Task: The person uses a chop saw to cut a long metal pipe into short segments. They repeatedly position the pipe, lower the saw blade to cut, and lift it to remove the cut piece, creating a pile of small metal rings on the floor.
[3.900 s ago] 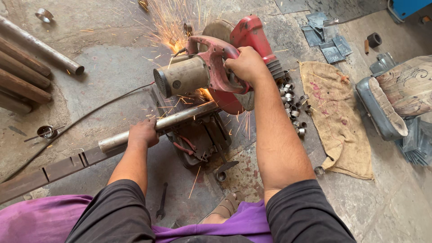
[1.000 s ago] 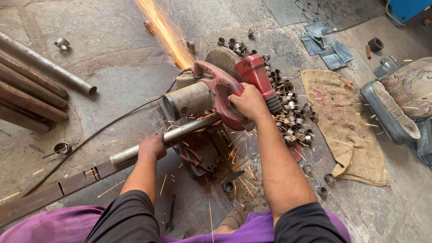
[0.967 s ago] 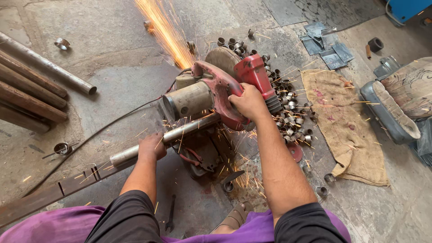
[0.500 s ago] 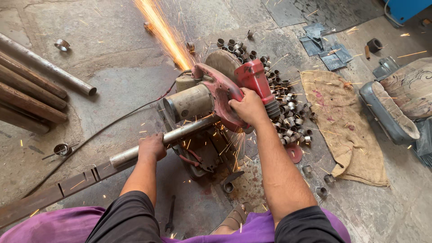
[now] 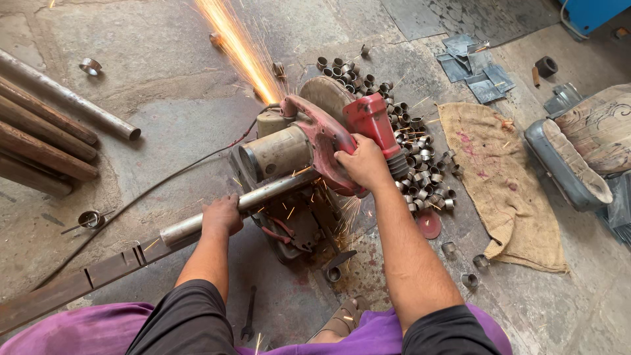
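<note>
The red chop saw [image 5: 315,151] is pressed lower than half a second ago, and the spark stream [image 5: 240,49] persists, so the cut appears, though the blade contact is hidden, to be under way. The right hand [image 5: 365,164] is clamped on the saw handle; the left hand [image 5: 222,215] is wrapped around the steel pipe [image 5: 263,196]. Cut rings [image 5: 414,158] are heaped beside the saw on the floor [image 5: 164,125], with a burlap sack [image 5: 499,177] beyond.

Since 3.9 s ago, the spark stream [image 5: 240,49] has grown from a short burst at the top centre into a long streak toward the upper left of the frame. The pile of cut rings [image 5: 414,161] right of the saw [image 5: 315,141] shows more pieces. The right hand [image 5: 361,164] sits lower.
</note>
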